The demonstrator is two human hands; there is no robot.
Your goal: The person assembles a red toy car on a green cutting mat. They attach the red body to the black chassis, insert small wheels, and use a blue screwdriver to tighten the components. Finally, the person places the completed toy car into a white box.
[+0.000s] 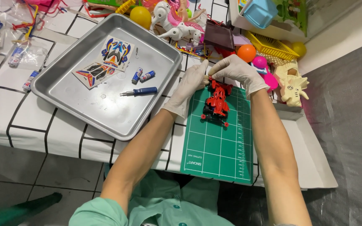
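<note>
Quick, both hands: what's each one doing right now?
Left hand: gloved, fingertips pinched at the front of the red toy car on the green cutting mat.
Right hand: gloved, curled onto the same end.

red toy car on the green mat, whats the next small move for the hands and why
Probably steady the red toy car with the left hand and let the right hand press or adjust its far end: both gloved hands meet there, the car rests on the green cutting mat, and the screwdriver lies unused in the metal tray.

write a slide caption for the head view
Gloved left hand and right hand touch a red toy car on a green mat.
</note>
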